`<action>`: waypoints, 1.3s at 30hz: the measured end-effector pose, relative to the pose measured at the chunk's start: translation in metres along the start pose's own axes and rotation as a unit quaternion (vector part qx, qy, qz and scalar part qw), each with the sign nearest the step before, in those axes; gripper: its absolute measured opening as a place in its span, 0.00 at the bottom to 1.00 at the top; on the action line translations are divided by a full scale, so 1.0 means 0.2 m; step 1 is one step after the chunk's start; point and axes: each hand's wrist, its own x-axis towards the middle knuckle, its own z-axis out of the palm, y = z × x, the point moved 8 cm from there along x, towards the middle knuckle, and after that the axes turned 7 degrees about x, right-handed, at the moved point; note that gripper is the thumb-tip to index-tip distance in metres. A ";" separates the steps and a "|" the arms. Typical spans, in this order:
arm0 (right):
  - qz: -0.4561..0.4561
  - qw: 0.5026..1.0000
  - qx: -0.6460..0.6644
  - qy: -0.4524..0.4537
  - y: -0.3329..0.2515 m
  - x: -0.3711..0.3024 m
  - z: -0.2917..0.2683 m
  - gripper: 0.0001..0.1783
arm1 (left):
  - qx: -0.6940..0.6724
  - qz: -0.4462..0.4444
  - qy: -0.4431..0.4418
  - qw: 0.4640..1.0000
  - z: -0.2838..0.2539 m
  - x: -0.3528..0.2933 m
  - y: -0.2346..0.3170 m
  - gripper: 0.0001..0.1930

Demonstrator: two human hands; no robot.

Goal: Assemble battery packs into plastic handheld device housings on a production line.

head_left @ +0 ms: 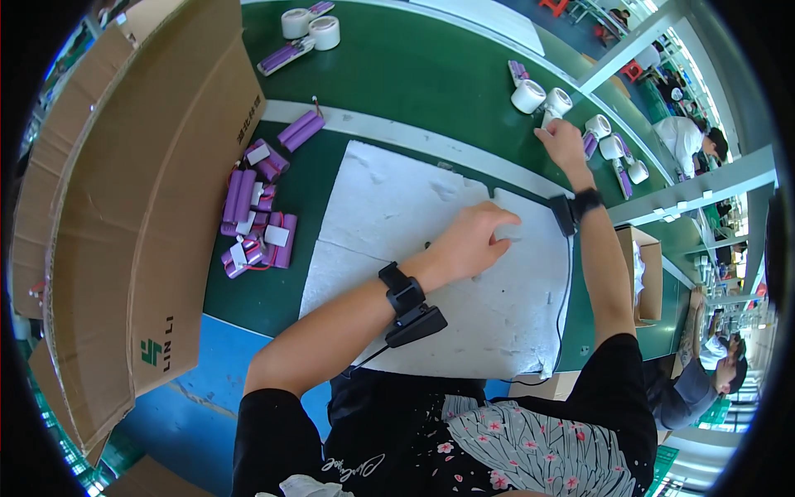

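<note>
My left hand (pixel 474 241) hovers over or rests on a white foam sheet (pixel 389 199) in the middle of the table. Its thumb and forefinger are apart, with nothing visible between them. Stretched to the far right, my right hand (pixel 566 147) has its fingers closed at the near side of a roll of white tape (pixel 559 101); the fingertips are partly hidden. Just left of it sits another white tape roll (pixel 527 97) beside a purple strip-like piece (pixel 518 71). Both wrists carry black straps with small devices.
A tall cardboard box (pixel 166 207) stands at the left. Between it and the foam lie several purple cylindrical battery packs (pixel 248 215) with white tabs. More white rolls (pixel 324 33) stand far left and right. A small carton (pixel 646 277) is at the right; other people work beyond it.
</note>
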 end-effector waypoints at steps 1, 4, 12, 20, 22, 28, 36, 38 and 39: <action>0.003 1.000 0.021 0.006 -0.07 -0.08 -0.10 0.20 | -0.004 -0.005 0.003 1.000 0.01 0.01 0.00 0.16; -0.068 0.992 0.098 -0.046 -0.41 -0.42 -0.32 0.19 | -0.030 -0.058 0.113 0.991 -0.10 -0.01 -0.04 0.19; -0.228 0.945 0.062 -0.228 -0.88 -1.15 -0.45 0.13 | 0.035 0.003 -0.010 0.999 -0.04 0.04 0.07 0.18; -0.278 0.821 0.315 -0.388 -1.24 -0.79 -0.41 0.14 | -0.304 0.044 0.019 0.952 0.03 -0.04 -0.05 0.15; -0.311 0.814 0.294 -0.393 -1.41 -0.59 -0.33 0.15 | -0.181 0.060 0.001 0.982 0.02 -0.03 0.00 0.13; -0.454 0.830 0.247 -0.208 -1.85 -0.22 0.11 0.26 | 0.030 0.023 -0.061 0.997 0.05 0.01 0.02 0.06; -0.424 0.857 0.082 -0.282 -2.02 -0.17 0.34 0.25 | 0.030 0.050 -0.052 0.997 0.01 -0.01 0.04 0.06; -0.424 0.860 0.110 -0.264 -1.96 -0.17 0.24 0.23 | 0.035 0.051 -0.068 0.996 0.03 -0.01 0.04 0.08; -0.426 0.859 0.143 -0.245 -1.94 -0.19 0.16 0.21 | 0.044 0.046 -0.083 0.995 0.03 -0.03 0.04 0.10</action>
